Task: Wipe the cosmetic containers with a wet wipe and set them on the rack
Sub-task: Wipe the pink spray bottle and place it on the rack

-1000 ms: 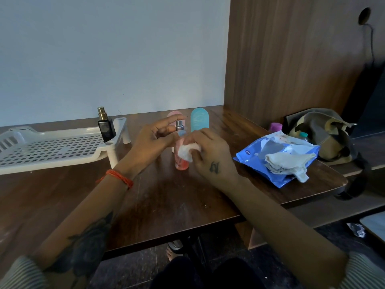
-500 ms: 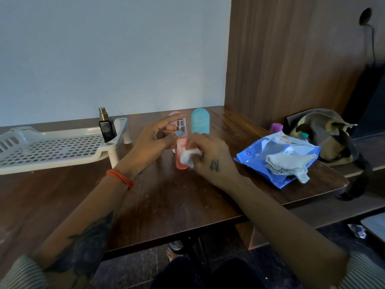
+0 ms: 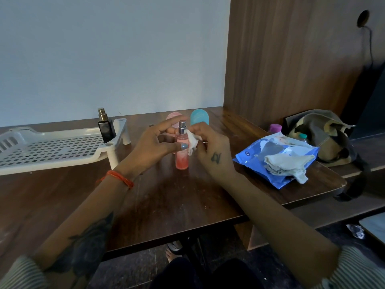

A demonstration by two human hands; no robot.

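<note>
A pink spray bottle [image 3: 181,158] with a silver nozzle stands upright on the wooden table [image 3: 166,201]. My left hand [image 3: 155,146] grips its upper body, thumb across the front. My right hand [image 3: 210,150] pinches a crumpled white wet wipe [image 3: 192,141] against the bottle's neck. Behind them stand a pink container [image 3: 173,117] and a blue container [image 3: 199,117]. A black perfume bottle [image 3: 105,127] with a gold nozzle stands at the right end of the white perforated rack [image 3: 52,149].
A blue wet-wipe pack [image 3: 258,161] lies at the table's right with used wipes [image 3: 287,163] piled on it. A bag [image 3: 325,134] and a purple cap [image 3: 275,128] sit beyond it. A wooden panel rises at the right; a pale wall stands behind.
My right hand has moved the wipe up from the bottle's lower body to its neck. My left hand keeps holding the bottle.
</note>
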